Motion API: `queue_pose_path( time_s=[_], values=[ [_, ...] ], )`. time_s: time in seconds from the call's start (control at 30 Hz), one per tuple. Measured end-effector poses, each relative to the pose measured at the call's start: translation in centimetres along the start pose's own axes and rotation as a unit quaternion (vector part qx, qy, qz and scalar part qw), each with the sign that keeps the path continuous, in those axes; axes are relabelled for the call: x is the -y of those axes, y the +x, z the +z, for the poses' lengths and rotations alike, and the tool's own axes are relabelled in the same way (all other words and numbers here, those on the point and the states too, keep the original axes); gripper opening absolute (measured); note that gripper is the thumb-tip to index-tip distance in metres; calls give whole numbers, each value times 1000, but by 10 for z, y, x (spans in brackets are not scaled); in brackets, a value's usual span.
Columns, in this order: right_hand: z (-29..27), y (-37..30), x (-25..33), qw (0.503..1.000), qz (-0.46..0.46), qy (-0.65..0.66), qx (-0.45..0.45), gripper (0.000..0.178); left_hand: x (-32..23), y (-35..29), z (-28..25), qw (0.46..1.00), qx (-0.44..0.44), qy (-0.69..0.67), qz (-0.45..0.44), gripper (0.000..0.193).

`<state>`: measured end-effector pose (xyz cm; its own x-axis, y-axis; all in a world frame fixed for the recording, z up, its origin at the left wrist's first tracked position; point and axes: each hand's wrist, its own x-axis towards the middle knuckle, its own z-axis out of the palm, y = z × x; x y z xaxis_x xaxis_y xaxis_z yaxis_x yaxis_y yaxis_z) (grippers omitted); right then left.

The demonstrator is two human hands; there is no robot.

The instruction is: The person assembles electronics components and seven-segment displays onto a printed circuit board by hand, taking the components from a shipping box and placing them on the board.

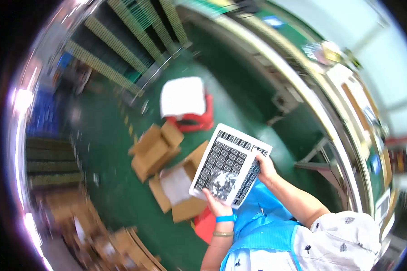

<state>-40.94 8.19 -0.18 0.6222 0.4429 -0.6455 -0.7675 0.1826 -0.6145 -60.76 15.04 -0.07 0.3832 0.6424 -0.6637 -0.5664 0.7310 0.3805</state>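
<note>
White compartmented tray (230, 165) held tilted above the open cardboard box (178, 187). Left hand (217, 205) grips its near edge, fingers closed on it. Right hand (266, 168) clasps its right edge, fingers curled.

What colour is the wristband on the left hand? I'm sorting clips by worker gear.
Bright blue wristband, seen in the head view.
</note>
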Motion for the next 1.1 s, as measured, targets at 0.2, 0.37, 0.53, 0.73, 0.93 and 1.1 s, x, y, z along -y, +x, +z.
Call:
queue_pose_path(
  time_s=[0.2,0.37,0.53,0.73,0.93,1.1],
  values=[
    [-70,-114,154,985,-95,113,-84,44,64,-103,135,969,104,181,-130,73],
    [-179,-199,297,956,-161,185,-160,43,171,-182,223,902,184,277,-275,73],
    [-267,-258,365,916,-222,240,-232,31,233,-236,287,758,152,436,-460,74],
    [-372,-314,408,879,-243,276,-305,29,316,-274,333,627,168,502,-571,69],
    [-432,-359,421,838,-284,304,-353,34,383,-294,360,490,239,520,-658,67],
    [-472,-396,430,800,-305,312,-412,34,440,-312,361,430,265,539,-674,66]
  ],
)
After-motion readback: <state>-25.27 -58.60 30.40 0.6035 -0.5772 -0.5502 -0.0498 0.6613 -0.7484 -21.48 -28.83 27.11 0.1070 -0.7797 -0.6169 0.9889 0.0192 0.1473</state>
